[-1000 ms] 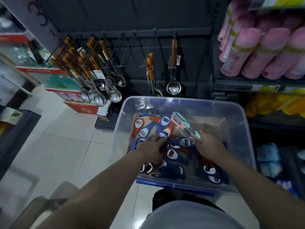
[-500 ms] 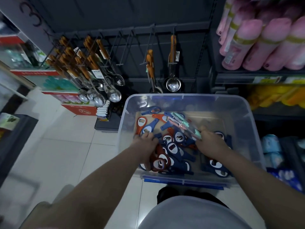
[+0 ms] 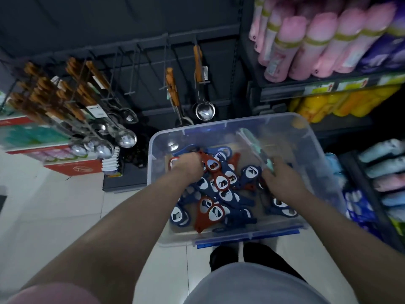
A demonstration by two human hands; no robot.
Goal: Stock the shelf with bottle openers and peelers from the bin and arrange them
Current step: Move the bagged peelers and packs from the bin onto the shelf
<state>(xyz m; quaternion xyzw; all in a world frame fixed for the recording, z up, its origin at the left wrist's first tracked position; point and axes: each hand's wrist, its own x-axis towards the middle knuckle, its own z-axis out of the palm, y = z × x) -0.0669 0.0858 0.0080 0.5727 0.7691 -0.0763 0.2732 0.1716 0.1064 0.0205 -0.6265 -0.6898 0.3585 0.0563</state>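
A clear plastic bin [image 3: 315, 150] stands on the floor below me, holding several blue and red bottle openers [image 3: 221, 183]. My left hand [image 3: 189, 164] reaches into the far left of the pile, its fingers curled among openers; what it grips is hidden. My right hand [image 3: 279, 178] grips a bunch of pale green and pink peelers [image 3: 256, 145] that angle up toward the bin's back wall. Behind the bin, the dark peg rack [image 3: 140, 53] has several bare hooks.
Wood-handled spoons and ladles [image 3: 92, 106] hang on the left pegs, and a scoop [image 3: 205, 109] hangs at the centre. Pink rolls [image 3: 306, 40] and yellow packs [image 3: 341, 104] fill the right shelves. White tiled floor [image 3: 54, 205] lies to the left.
My left hand has moved from the near middle of the pile to its far left. My right hand has lifted the peelers upward. The openers have shifted about.
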